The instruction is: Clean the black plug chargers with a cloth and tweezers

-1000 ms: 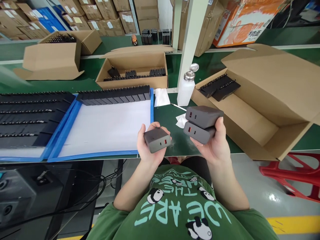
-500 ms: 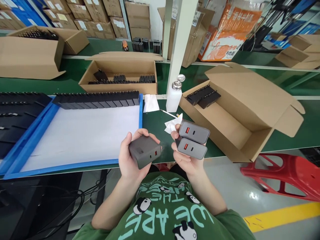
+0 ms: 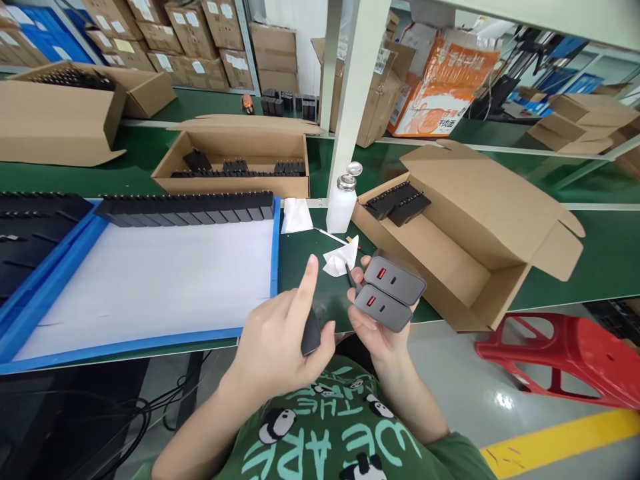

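My left hand [image 3: 275, 333] is turned back-up in front of my shirt. It is closed round a dark grey USB charger [image 3: 311, 335], mostly hidden by the hand, with the index finger pointing up and away. To its right, my right hand [image 3: 380, 340] grips two more grey chargers, an upper charger [image 3: 401, 283] and a lower charger [image 3: 384, 309], stacked side against side. Their port ends face me, each with a red USB slot and a small dark slot. A thin dark piece beside the right fingers is too small to name.
A blue-edged white tray [image 3: 165, 267] has a row of black chargers [image 3: 190, 209] along its back. An open cardboard box [image 3: 460, 273] at right holds several chargers. A white pump bottle [image 3: 342, 208], a crumpled tissue [image 3: 340, 259] and a swab-like stick lie between. A red stool [image 3: 570, 360] stands at right.
My left hand has rolled over, so its back now faces up and its charger is mostly covered. The right hand's two chargers have tilted and shifted slightly right and down.
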`<action>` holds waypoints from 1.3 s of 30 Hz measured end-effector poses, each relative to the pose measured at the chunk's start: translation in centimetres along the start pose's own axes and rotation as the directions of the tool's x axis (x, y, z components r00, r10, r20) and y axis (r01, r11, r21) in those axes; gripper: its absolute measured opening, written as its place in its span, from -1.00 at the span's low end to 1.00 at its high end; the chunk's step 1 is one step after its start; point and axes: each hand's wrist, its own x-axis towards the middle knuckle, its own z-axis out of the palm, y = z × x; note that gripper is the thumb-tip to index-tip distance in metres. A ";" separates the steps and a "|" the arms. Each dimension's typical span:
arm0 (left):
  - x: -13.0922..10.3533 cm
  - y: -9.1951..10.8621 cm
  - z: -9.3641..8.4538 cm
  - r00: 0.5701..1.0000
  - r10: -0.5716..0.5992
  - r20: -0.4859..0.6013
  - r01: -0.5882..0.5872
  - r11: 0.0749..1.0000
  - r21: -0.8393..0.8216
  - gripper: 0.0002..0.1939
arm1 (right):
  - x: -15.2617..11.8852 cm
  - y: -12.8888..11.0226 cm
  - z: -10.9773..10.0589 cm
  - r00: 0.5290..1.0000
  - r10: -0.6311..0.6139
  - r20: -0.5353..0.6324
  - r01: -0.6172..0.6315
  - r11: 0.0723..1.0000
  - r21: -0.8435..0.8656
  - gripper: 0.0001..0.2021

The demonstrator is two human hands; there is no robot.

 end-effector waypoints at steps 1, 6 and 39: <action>0.0 0.1 0.1 1.000 0.030 -0.005 -0.030 0.999 0.016 -0.18 | 0.1 -0.1 0.0 1.000 -0.008 -0.003 0.008 1.000 -0.019 -0.38; 0.0 0.9 0.5 0.992 0.092 0.091 -0.078 0.987 -0.140 -0.24 | -0.1 0.4 -0.5 0.998 -0.066 -0.021 0.061 0.982 -0.180 -0.36; 25.3 1.3 23.1 0.888 -0.139 0.439 0.081 0.986 0.148 -0.59 | 16.1 -20.1 -16.3 0.920 -0.374 -0.116 -0.308 -0.509 -0.804 -0.61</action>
